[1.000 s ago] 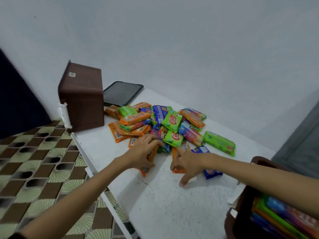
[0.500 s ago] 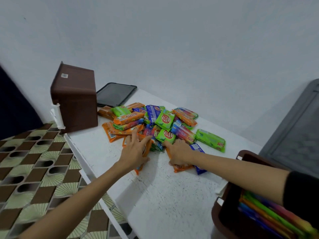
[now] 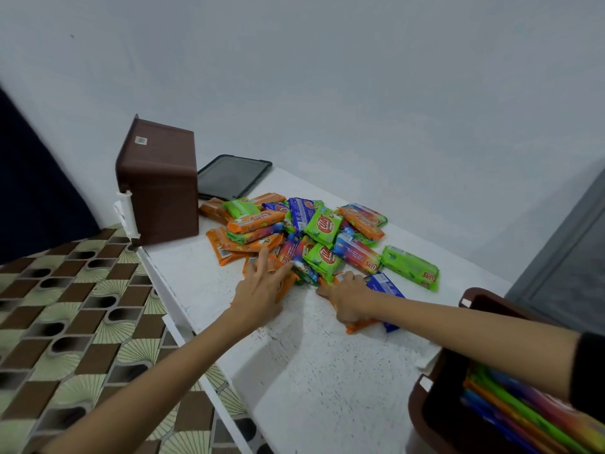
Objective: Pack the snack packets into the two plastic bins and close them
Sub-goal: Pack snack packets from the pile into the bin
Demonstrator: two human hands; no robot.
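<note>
- Head view: pile [image 3: 304,237] of packets lies mid-table [image 3: 327,371], at 12 o'clock from both hands.
- Left hand [image 3: 258,290]: fingers straight and spread, tips pressing the pile's 7 o'clock edge.
- Right hand [image 3: 350,298]: fingers curled over an orange packet [image 3: 360,324]. Packet is flat under the palm, long axis 11–5 o'clock, near end poking out at 5.
- Open bin [image 3: 422,414] at 4 o'clock holds packets on edge.
- Second bin [image 3: 160,188] at 10 o'clock lies on its side.
</note>
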